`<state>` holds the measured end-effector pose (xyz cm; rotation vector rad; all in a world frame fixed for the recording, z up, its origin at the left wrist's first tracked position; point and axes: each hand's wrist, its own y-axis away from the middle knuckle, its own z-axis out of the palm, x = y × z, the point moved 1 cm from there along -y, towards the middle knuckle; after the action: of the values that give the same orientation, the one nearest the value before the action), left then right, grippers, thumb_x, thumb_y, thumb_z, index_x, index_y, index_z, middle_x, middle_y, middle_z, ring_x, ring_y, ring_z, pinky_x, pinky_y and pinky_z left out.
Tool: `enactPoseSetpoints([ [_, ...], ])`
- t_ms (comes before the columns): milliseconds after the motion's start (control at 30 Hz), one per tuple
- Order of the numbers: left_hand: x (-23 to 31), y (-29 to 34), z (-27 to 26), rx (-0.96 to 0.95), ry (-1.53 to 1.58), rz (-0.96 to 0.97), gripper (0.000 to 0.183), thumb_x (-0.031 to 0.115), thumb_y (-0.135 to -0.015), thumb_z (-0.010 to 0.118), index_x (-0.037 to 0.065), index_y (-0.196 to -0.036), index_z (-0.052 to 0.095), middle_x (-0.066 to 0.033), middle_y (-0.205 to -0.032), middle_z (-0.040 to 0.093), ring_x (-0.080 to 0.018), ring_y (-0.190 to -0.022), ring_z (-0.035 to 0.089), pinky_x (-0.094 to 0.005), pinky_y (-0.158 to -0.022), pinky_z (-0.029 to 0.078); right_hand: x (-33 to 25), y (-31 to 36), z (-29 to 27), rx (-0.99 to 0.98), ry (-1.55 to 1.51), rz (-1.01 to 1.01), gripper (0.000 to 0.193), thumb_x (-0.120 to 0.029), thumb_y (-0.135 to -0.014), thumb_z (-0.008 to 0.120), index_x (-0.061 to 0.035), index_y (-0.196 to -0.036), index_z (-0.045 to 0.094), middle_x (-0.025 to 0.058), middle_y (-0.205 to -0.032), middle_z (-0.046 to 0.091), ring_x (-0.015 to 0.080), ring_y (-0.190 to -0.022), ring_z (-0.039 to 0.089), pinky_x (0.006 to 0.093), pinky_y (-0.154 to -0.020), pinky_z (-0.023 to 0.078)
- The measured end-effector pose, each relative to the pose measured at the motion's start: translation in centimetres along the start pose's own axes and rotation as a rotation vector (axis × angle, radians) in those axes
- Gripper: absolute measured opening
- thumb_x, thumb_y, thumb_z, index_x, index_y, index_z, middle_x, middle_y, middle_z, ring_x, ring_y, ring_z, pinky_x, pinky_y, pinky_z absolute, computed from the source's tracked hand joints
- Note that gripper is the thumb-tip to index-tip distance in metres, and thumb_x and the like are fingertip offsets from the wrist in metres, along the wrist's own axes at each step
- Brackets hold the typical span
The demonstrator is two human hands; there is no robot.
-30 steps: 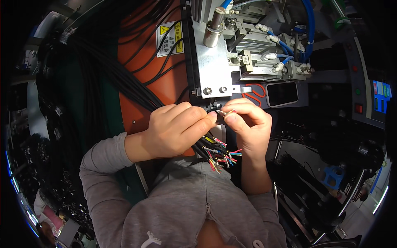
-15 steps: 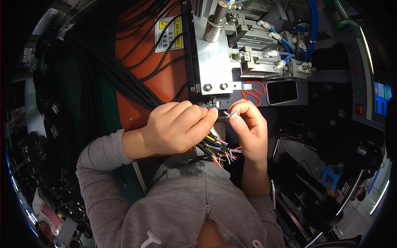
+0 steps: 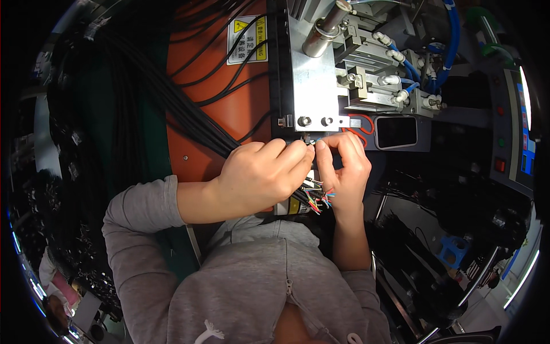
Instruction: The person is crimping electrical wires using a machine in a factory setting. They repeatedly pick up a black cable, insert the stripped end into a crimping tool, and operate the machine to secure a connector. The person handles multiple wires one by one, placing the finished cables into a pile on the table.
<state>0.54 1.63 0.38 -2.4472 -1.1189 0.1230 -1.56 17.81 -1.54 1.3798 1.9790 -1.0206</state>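
Observation:
My left hand (image 3: 260, 175) is closed around a bundle of black cables (image 3: 172, 103) that run in from the upper left across an orange panel (image 3: 206, 97). Stripped ends with coloured inner wires (image 3: 318, 198) stick out below the hand. My right hand (image 3: 344, 166) meets it fingertip to fingertip, pinching a thin wire end just under the metal block of a machine (image 3: 312, 80). Both hands sit right at the machine's lower edge, near two bolts (image 3: 315, 121).
Pneumatic cylinders with blue hoses (image 3: 401, 63) sit at the upper right. A yellow warning label (image 3: 246, 37) is on the orange panel. A dark rectangular opening (image 3: 395, 132) lies right of my hands, with a control panel with buttons (image 3: 504, 143) further right.
Both hands have moved up closer to the machine's lower edge. The fingertips of the two hands have drawn together on the wire end.

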Motion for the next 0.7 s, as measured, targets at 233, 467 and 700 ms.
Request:
enactPoseSetpoints([
  [233, 0.2, -0.3, -0.4, -0.020, -0.011, -0.043, 0.029, 0.012, -0.069, 0.060, 0.007, -0.096, 0.069, 0.0021, -0.065, 0.040, -0.0079, -0.052, 0.043, -0.0219, -0.043, 0.033, 0.7, 0.3, 0.5, 0.102, -0.075, -0.086, 0.006, 0.001, -0.074, 0.063, -0.0002, -0.072, 0.057, 0.0094, -0.069, 0.056, 0.0241, -0.065, 0.052, 0.0324, -0.060, 0.043],
  [467, -0.6, -0.2, 0.2, 0.082, 0.056, -0.011, 0.026, 0.010, -0.068, 0.063, 0.006, -0.093, 0.068, 0.0002, -0.069, 0.050, -0.0094, -0.055, 0.050, -0.0230, -0.045, 0.037, 2.3, 1.2, 1.9, 0.004, -0.728, 0.500, 0.004, 0.000, -0.080, 0.056, -0.0011, -0.077, 0.055, -0.0006, -0.069, 0.052, 0.0056, -0.062, 0.045, 0.0209, -0.056, 0.036],
  [700, -0.6, -0.3, -0.6, -0.028, 0.051, -0.072, 0.024, 0.009, -0.069, 0.063, 0.005, -0.092, 0.067, -0.0004, -0.075, 0.055, -0.0108, -0.058, 0.054, -0.0240, -0.049, 0.042, 2.1, 1.2, 2.1, 0.039, -0.586, 0.413, 0.011, -0.009, -0.087, 0.059, -0.0005, -0.082, 0.054, -0.0020, -0.068, 0.050, 0.0038, -0.062, 0.043, 0.0194, -0.056, 0.035],
])
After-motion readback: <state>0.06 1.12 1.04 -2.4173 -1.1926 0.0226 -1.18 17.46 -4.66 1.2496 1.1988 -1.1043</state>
